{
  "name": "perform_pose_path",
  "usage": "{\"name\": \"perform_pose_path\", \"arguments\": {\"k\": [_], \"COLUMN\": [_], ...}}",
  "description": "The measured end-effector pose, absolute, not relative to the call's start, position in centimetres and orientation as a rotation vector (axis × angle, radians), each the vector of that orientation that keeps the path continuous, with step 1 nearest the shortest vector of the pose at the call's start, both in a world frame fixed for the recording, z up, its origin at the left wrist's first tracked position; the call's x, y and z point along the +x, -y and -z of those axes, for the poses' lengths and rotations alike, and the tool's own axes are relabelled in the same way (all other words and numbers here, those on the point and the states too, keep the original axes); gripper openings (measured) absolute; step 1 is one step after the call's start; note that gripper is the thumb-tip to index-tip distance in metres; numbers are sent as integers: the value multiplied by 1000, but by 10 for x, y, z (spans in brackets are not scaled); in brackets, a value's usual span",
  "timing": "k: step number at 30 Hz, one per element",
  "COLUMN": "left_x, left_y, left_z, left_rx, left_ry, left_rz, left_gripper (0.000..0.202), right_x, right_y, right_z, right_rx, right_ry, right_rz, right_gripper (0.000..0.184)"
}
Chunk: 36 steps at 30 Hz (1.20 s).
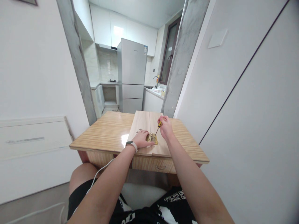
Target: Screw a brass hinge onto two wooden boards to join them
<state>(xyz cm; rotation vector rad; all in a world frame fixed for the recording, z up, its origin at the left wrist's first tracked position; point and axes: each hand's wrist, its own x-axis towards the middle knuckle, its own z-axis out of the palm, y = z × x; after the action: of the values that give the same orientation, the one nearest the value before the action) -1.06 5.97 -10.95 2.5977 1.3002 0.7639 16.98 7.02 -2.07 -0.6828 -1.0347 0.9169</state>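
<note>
Two pale wooden boards (142, 124) lie side by side on a striped wooden table (109, 133). A brass hinge (153, 138) spans the seam between them near the front. My left hand (141, 138), with a white watch on the wrist, rests flat on the left board, its fingers pressing on the hinge. My right hand (165, 127) is closed around a yellow-handled screwdriver (158, 127), whose tip points down at the hinge. A few small metal parts (139, 131) lie just beyond my left hand.
The table has a drawer (161, 166) facing my knees. A white wall stands close on the right. A white cable (100, 172) hangs at my left. Behind the table, between two grey pillars, a kitchen opens with a fridge (131, 76) and a sink counter (155, 91).
</note>
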Motion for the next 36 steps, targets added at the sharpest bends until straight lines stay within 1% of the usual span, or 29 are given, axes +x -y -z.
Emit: {"name": "perform_pose_path", "arguments": {"k": [2,4,7,13,14,17,18,22,26,28,35,36], "left_x": [-11,-11,-12,-12,-12,-12,-12,-12,-13,-14,-14,-14], "left_y": [-60,-61,-61,-61,-60,-60,-60,-60,-60,-61,-60,-60], "left_z": [110,111,111,110,110,110,110,109,110,111,110,110], "left_rx": [2600,2598,2590,2585,2584,2581,2578,2580,2590,2592,2586,2584], "left_ry": [-1297,-1296,-1301,-1291,-1292,-1292,-1291,-1286,-1286,-1286,-1290,-1291], "left_rz": [-765,-764,-758,-761,-765,-771,-772,-770,-771,-768,-763,-762], "left_gripper": [88,88,88,89,89,88,87,86,88,88,88,87], "right_x": [173,178,190,209,211,216,217,216,210,207,202,202], "right_y": [-70,-68,-62,-49,-49,-51,-52,-53,-51,-50,-52,-53], "right_z": [19,14,-2,-36,-40,-49,-51,-61,-71,-75,-80,-80], "right_rx": [-761,-897,-1107,-1314,-1352,-1461,-1481,-1502,-1576,-1608,-1699,-1732], "right_ry": [1147,1313,1581,2102,2166,2310,2351,2476,2532,2556,2581,2574], "right_rz": [-822,-651,-368,1,36,49,42,50,36,39,209,205], "right_gripper": [44,39,28,6,8,21,23,20,23,21,14,16]}}
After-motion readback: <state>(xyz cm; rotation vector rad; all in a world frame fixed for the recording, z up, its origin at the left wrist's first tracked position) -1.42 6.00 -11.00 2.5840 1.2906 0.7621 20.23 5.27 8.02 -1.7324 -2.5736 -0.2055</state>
